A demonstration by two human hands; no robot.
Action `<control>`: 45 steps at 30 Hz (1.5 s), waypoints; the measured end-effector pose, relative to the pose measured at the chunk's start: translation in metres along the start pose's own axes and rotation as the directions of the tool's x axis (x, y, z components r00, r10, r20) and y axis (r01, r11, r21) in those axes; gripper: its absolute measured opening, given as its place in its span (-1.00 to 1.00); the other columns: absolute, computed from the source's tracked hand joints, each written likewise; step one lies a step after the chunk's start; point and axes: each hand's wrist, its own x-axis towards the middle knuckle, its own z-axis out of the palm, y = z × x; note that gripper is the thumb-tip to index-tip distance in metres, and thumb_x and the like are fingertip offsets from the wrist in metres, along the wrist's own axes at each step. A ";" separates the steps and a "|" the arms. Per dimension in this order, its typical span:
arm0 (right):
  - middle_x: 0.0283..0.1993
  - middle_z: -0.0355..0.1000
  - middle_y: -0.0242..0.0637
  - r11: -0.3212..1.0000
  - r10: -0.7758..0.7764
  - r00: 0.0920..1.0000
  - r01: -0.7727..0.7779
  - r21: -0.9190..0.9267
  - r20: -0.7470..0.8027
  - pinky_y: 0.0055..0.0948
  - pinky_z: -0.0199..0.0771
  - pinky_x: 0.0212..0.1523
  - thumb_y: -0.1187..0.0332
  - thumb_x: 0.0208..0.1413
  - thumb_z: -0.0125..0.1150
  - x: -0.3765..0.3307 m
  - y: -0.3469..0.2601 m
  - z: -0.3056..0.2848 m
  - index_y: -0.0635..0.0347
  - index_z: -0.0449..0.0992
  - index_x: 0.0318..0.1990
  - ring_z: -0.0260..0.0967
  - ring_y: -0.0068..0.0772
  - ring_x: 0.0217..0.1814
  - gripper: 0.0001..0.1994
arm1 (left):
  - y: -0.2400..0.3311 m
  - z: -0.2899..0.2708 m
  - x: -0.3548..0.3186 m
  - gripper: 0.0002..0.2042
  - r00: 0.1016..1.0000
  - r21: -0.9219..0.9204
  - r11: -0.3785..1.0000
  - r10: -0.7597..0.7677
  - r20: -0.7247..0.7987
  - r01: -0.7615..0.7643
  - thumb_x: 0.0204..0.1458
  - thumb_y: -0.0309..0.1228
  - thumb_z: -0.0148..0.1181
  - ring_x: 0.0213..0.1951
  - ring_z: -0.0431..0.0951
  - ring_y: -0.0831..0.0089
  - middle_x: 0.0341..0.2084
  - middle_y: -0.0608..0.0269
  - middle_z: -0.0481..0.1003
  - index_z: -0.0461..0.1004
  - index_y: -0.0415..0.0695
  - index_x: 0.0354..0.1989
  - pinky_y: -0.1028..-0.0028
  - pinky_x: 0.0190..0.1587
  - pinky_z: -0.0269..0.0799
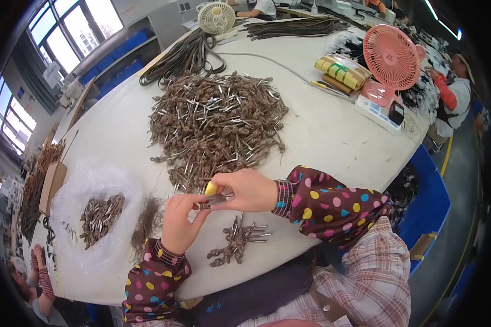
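Note:
Over the near middle of the table my two hands meet. My right hand (248,191) is closed round a small metal tool (221,199) that looks like thread snips; something yellow (210,188) shows at its fingertips. Against the tool's tip, my left hand (179,220) pinches the end of a brown knotted cord (204,206), mostly hidden by the fingers. Just beyond both hands rises a large heap of brown knotted cords (215,125) with silver metal tips. Nearer to me, below my right hand, lies a small group of the same cords (235,240).
A clear plastic bag (71,201) with more cords sits at left, beside loose thread scraps (147,220). Dark straps (188,57) lie at the back. A pink fan (391,57), a power strip (377,114) and a yellow package (343,71) stand right. A blue bin (433,191) adjoins the table.

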 end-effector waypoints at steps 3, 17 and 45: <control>-0.44 0.40 -0.24 0.993 0.116 0.993 -0.117 -0.027 -0.009 -0.40 0.38 -0.40 0.18 -0.04 0.31 0.000 -0.002 -0.002 0.20 0.39 -0.26 0.43 -0.26 -0.41 -0.67 | -0.002 0.005 0.007 -0.73 0.998 -0.013 1.000 -0.003 -0.057 0.002 -0.13 -0.50 0.30 -0.35 0.48 0.45 -0.38 0.29 0.50 0.49 -0.13 -0.19 0.41 -0.09 0.30; -0.46 0.41 -0.25 0.984 0.177 0.984 -0.177 -0.012 0.001 -0.37 0.37 -0.39 0.19 0.02 0.26 -0.012 0.002 0.008 0.19 0.39 -0.25 0.42 -0.23 -0.41 -0.71 | -0.008 0.019 -0.009 -0.82 0.961 -0.338 0.917 -0.258 -0.097 0.211 -0.08 -0.53 0.27 -0.38 0.54 0.43 -0.43 0.17 0.57 0.58 -0.20 -0.26 0.51 -0.26 0.41; -0.41 0.40 -0.40 0.829 0.319 0.943 -0.326 0.454 0.094 -0.61 0.33 -0.36 0.45 0.07 0.21 -0.009 0.019 0.006 0.30 0.35 -0.19 0.32 -0.69 -0.40 -0.79 | -0.008 0.005 -0.009 -0.71 0.976 0.003 1.000 -0.012 -0.217 0.013 -0.06 -0.53 0.19 -0.16 0.45 0.24 -0.16 0.16 0.46 0.47 -0.11 -0.10 0.33 -0.01 0.30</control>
